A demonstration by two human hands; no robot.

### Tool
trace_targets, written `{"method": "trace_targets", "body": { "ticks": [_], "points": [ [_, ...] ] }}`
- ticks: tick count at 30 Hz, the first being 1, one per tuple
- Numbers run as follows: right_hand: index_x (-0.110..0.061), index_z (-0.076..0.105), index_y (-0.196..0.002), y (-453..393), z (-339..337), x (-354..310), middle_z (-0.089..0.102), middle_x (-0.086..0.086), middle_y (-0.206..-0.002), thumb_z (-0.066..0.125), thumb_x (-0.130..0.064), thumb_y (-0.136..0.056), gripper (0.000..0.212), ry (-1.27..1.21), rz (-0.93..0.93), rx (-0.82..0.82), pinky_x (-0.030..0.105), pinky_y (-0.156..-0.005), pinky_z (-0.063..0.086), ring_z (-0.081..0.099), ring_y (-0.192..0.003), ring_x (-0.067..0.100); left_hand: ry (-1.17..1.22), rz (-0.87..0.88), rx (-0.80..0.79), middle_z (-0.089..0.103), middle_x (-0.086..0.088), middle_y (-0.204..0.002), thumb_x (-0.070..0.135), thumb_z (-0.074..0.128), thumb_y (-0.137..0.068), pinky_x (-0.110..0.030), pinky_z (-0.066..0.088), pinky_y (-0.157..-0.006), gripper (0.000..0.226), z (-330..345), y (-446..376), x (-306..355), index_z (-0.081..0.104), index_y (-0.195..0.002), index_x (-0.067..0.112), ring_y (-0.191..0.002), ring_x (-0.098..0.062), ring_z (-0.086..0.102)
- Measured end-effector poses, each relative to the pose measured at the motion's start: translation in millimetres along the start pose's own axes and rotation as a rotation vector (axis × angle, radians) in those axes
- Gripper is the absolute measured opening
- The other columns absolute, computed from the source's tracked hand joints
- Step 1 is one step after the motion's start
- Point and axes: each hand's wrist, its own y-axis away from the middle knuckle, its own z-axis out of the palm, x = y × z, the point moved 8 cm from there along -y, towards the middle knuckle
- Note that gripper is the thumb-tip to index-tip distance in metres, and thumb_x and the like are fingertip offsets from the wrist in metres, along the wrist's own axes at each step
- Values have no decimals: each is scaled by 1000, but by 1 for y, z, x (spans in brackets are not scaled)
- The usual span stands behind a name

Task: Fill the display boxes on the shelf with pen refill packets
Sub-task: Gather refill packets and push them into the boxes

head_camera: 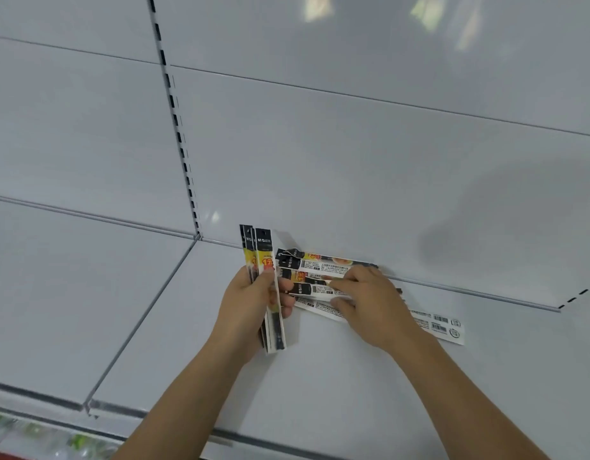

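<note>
My left hand (250, 303) grips a bunch of long, narrow pen refill packets (263, 257), black, yellow and white, held upright above the white shelf (320, 376). To its right a loose pile of several more packets (315, 267) lies flat on the shelf against the back panel, some with the white barcode side up. My right hand (366, 303) rests on this pile with curled fingers pinching one packet. The far ends of flat packets (449, 327) stick out from under my right wrist. No display box is in view.
The white back panel (353, 144) rises behind the shelf, with a slotted upright (177, 127) at left. A second shelf board (71, 293) adjoins on the left. Green goods (38, 439) show blurred below the front edge at the bottom left.
</note>
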Motion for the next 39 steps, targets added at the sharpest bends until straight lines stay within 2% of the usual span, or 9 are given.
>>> {"method": "trace_targets", "body": {
  "ticks": [4, 7, 9, 12, 16, 22, 27, 32, 39],
  "points": [
    [-27, 78, -96, -3, -17, 0, 62, -12, -88, 58, -33, -104, 23, -94, -2, 57, 42, -75, 54, 57, -85, 14, -9, 6, -13, 74, -19, -89, 15, 49, -111, -39, 56, -64, 17, -2, 3, -1, 63, -117, 5, -68, -28, 64],
    [-26, 67, -102, -10, -33, 2, 57, -14, -86, 44, -33, -109, 25, -54, 37, 128, 37, -74, 50, 54, -84, 14, -22, -3, -16, 73, -18, -88, 14, 49, -111, -40, 56, -65, 18, -1, 5, -3, 62, -116, 3, -70, -29, 64],
    [-25, 59, -100, -16, -28, 4, 56, -10, -87, 40, -32, -111, 23, -49, 35, 70, 38, -74, 49, 54, -84, 16, -39, -9, -24, 73, -19, -89, 15, 49, -111, -40, 56, -65, 19, 1, 7, -4, 61, -116, 1, -72, -31, 64],
    [-22, 69, -110, -21, -3, 10, 59, -5, -103, 47, -28, -110, 22, 47, -48, -83, 40, -87, 51, 56, -101, 21, -67, -16, -36, 74, -19, -89, 15, 49, -111, -40, 57, -65, 20, 5, 9, -7, 60, -118, -1, -72, -31, 64],
    [-30, 72, -127, -23, 6, 20, 58, -12, -117, 52, -45, -106, 33, 24, -72, -183, 35, -103, 46, 52, -118, 17, -91, -25, -45, 75, -18, -91, 16, 49, -111, -39, 57, -64, 20, 7, 12, -9, 60, -117, 0, -69, -28, 66],
    [-36, 70, -127, -29, -4, 22, 58, -14, -110, 67, -70, -86, 53, 5, -20, -283, 37, -92, 51, 51, -110, 11, -134, -36, -78, 78, -19, -95, 19, 48, -112, -39, 62, -70, 20, 12, 14, -11, 63, -116, 7, -69, -26, 69],
    [-34, 77, -98, -31, -9, 16, 64, -15, -88, 72, -49, -94, 16, -44, -24, -245, 30, -74, 52, 62, -85, 5, -137, -29, -91, 78, -19, -96, 20, 48, -112, -45, 62, -77, 20, 13, 13, -11, 62, -119, 7, -71, -28, 69],
    [-32, 77, -84, -28, -28, 24, 66, -9, -82, 67, -40, -98, 18, -99, 24, -97, 38, -74, 55, 64, -75, 10, -121, -28, -87, 77, -21, -96, 19, 49, -112, -44, 59, -74, 20, 13, 13, -12, 62, -119, 5, -71, -28, 68],
    [-36, 76, -118, -11, -40, 11, 70, -8, -74, 61, -38, -103, 22, 24, -84, 192, 37, -60, 53, 62, -66, 16, -138, -10, -97, 77, -21, -98, 20, 49, -112, -46, 60, -78, 19, 15, 13, -11, 62, -116, 6, -71, -28, 69]
  ]
}}
